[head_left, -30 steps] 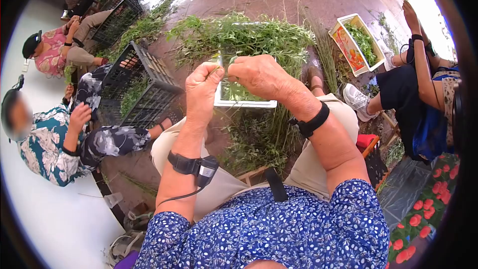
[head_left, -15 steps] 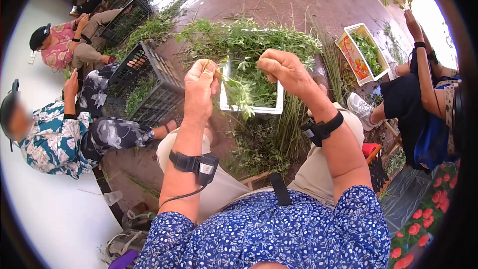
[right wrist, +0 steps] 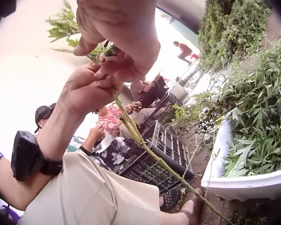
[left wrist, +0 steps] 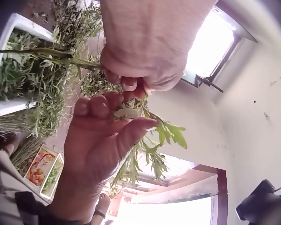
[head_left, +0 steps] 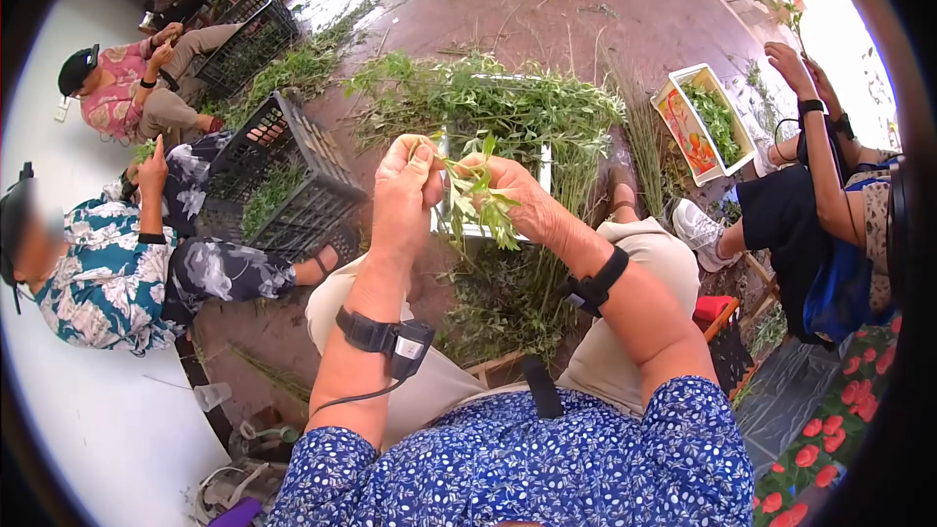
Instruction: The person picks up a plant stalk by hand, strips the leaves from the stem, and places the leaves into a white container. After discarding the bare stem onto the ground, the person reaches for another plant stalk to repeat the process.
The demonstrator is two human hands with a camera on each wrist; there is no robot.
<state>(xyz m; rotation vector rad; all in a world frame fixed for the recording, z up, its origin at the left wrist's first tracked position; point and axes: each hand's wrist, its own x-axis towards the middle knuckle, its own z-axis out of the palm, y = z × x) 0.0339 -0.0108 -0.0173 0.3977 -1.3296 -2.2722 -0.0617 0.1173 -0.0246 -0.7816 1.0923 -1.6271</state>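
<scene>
In front of the body my left hand (head_left: 403,185) grips a long green plant stem (right wrist: 152,152), which slants down past a thigh in the right wrist view. My right hand (head_left: 522,203) is close beside it, fingertips meeting those of the left. Its thumb and fingers pinch the leafy top (head_left: 483,207) of the plant, and green leaves (left wrist: 152,147) spill out past the thumb in the left wrist view. Just beyond both hands stands a white tub (right wrist: 246,183) with picked leaves in it and cut plants (head_left: 527,98) heaped across its far side.
Black crates (head_left: 293,176) stand to the left, near seated people (head_left: 117,263). A patterned white box (head_left: 698,132) of leaves sits at the right, by another seated person (head_left: 820,205). Bare stems (head_left: 639,127) and loose plants (head_left: 512,293) lie around the tub.
The hands were together, then parted, with the right over the tub and the leafy top hanging by the left. Now the right hand is back at the left and pinches the leaves.
</scene>
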